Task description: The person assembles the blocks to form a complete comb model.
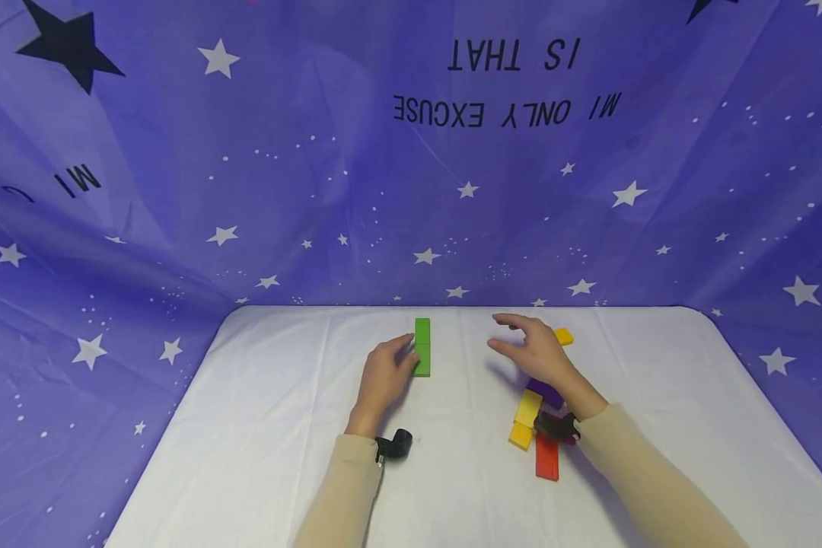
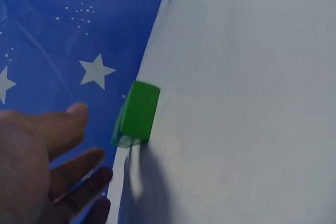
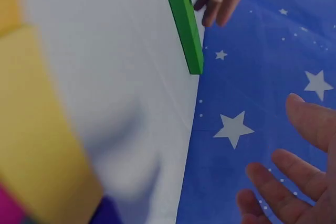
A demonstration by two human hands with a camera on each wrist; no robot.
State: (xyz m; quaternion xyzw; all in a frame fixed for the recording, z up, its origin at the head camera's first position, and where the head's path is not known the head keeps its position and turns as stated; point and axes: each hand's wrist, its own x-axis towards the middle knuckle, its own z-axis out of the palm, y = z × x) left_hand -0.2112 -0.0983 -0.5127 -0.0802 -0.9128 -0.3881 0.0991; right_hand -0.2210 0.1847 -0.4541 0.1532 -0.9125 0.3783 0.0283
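Note:
Two green blocks [image 1: 422, 358] line up end to end on the white tabletop in the head view, forming one long bar. Beside their left side is my left hand [image 1: 382, 374], its thumb and fingers spread loosely and gripping nothing. In the left wrist view a gap shows between those fingers and the green block [image 2: 139, 113]. My right hand [image 1: 536, 352] hovers to the right of the bar, thumb and fingers apart, holding nothing. Its palm and relaxed fingers also appear in the right wrist view, away from the green bar [image 3: 185, 27].
Under and around my right forearm lie a purple block [image 1: 545, 392], two yellow blocks [image 1: 528, 409] and a red block [image 1: 547, 458]. Another yellow block [image 1: 564, 336] is partly behind my right hand. A purple star-printed cloth [image 1: 356, 190] rises behind the white table [image 1: 246, 457].

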